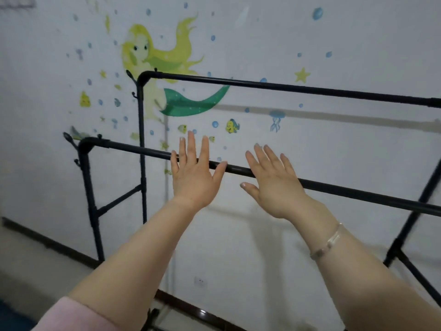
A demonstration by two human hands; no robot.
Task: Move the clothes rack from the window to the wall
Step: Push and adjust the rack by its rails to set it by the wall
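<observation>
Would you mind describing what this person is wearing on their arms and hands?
Both hands are bare, with no gloves or rings visible. The left hand leads back to a forearm bare up to a pushed-up pale pink sleeve near the elbow. The right hand has a thin translucent bracelet at the wrist; no sleeve shows.

I have a single view, from the camera worn on the person's head, so nothing overlaps with a second angle. It faces forward and slightly down at a white wall (310,151) covered with sea-themed stickers, at close range. Both forearms reach into frame from the bottom edge, the left hand (193,173) and right hand (274,185) near centre. The black clothes rack (310,182) spans the picture and runs off the right edge. The wide lens bends the floor (26,263) at lower left.
</observation>
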